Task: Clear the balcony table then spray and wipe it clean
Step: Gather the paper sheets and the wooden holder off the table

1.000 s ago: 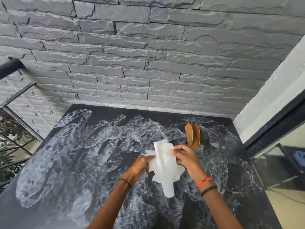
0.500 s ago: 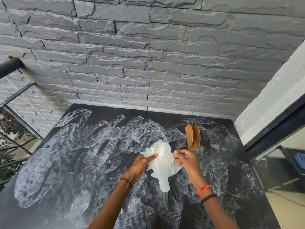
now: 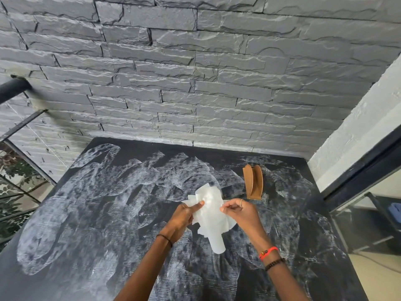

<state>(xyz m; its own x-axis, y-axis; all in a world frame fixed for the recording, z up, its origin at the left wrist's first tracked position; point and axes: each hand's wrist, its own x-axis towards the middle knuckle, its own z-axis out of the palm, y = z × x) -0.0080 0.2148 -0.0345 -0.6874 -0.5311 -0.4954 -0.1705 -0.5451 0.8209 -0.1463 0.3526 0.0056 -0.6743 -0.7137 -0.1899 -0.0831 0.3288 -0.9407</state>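
The table top (image 3: 86, 268) was dark and matt. Thin lines ran across it and made it look a bit rough, and much of it was smeared chalky white. The white sheet (image 3: 211, 222) looked like thin, soft paper, crinkled and not shiny. The brown stand (image 3: 253, 183) looked like smooth wood with a dull finish. The grey wall (image 3: 195, 72) was rough and bumpy, like split stone. The white wall (image 3: 358, 137) had a grainy painted skin. The black rail (image 3: 13, 89) looked like smooth metal. The ring (image 3: 241, 202) was shiny metal. The wrist band (image 3: 268, 251) was bright orange cord.
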